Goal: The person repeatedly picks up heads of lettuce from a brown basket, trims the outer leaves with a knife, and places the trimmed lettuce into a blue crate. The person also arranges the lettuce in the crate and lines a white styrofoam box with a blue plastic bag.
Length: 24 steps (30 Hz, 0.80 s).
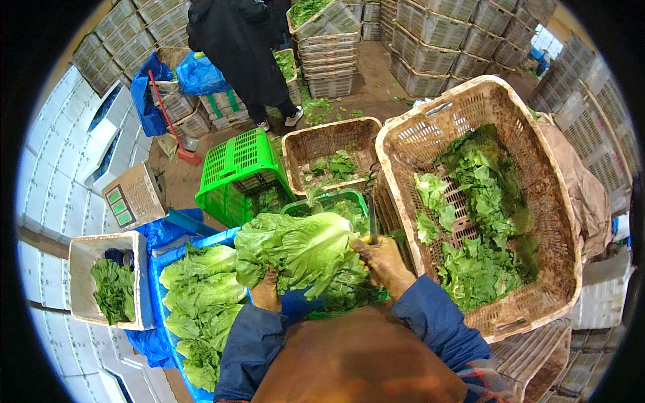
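A head of leafy lettuce [307, 239] lies sideways before me, its pale base to the right. My left hand [267, 291] grips its leaves from below, the fingers partly hidden. At the base, my right hand [384, 262] holds a knife [373, 219] with its blade pointing up and away from me. Below the lettuce, loose leaves [347, 294] fill a green basket. To the left, several lettuce heads [206, 307] lie in a row on a blue-covered surface [164, 302]. Both hands look brownish and soiled.
A large dirty crate [562, 242] with lettuce stands right. Ahead are a tipped green crate [237, 176] and a low crate [330, 128] with scraps. Left are a scale [133, 199] and a white foam box [143, 282] with greens. A person [242, 55] stands beyond, near stacked crates [330, 65].
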{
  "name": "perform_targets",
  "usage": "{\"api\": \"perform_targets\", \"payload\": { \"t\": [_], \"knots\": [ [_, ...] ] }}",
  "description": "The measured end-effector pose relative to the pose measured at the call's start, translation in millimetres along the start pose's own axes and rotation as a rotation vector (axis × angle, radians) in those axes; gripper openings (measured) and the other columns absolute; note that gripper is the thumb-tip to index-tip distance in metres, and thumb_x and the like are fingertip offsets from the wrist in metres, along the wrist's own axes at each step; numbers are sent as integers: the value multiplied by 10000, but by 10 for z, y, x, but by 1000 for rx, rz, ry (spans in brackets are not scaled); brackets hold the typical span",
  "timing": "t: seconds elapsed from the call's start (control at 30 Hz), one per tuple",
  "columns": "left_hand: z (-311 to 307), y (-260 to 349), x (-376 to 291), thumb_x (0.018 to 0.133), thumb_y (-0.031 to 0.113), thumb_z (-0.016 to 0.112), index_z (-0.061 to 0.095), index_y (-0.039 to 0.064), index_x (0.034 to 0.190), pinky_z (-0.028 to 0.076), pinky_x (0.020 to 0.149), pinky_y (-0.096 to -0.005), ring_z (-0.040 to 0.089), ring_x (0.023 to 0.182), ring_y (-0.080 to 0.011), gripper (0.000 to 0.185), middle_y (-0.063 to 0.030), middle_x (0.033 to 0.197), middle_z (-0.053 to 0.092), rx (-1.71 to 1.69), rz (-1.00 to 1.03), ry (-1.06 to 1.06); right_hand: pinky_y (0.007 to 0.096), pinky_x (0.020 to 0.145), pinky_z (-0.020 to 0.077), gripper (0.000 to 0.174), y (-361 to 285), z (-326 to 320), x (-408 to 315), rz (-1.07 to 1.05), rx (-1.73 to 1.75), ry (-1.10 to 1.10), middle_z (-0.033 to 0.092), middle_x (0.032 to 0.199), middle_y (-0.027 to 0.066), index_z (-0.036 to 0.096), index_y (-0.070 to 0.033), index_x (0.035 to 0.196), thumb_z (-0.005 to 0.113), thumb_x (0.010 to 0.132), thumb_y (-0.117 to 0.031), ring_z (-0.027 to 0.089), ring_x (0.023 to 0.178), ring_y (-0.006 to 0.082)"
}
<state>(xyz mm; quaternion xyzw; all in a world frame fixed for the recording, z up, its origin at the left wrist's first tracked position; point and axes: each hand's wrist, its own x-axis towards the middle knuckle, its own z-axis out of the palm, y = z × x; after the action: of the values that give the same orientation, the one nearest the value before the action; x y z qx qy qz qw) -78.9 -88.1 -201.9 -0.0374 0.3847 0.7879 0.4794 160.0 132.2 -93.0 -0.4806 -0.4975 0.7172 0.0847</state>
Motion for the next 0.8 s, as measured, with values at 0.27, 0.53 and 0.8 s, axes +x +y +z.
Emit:
{"api": "perform_targets", "payload": {
  "t": [0.27, 0.53, 0.8],
  "knots": [
    [120, 200, -61, 1105, 332, 465, 521, 24, 1452, 527, 1051, -496, 629, 1246, -353, 467, -171, 1409, 624, 59, 66, -169, 427, 1041, 505, 814, -241, -832, 55, -470, -859, 352, 598, 1382, 190, 550, -55, 1451, 888, 806, -420, 597, 1234, 308],
    [1134, -494, -417, 889, 148, 818, 529, 29, 1450, 482, 1078, -395, 611, 1242, -264, 642, -119, 1392, 620, 244, -100, -3, 379, 883, 570, 797, 124, -375, 156, -654, 122, 3, 624, 1296, 109, 447, -60, 1520, 613, 984, -626, 634, 1104, 211],
    [1273, 888, -310, 732, 51, 891, 339, 55, 1616, 328, 1227, -386, 417, 1487, -276, 1042, -120, 1616, 432, 829, 241, -192, 383, 897, 562, 970, 174, -707, 290, -441, 657, -210, 643, 1274, 81, 497, -46, 1475, 803, 802, -674, 646, 1106, 211]
  ]
}}
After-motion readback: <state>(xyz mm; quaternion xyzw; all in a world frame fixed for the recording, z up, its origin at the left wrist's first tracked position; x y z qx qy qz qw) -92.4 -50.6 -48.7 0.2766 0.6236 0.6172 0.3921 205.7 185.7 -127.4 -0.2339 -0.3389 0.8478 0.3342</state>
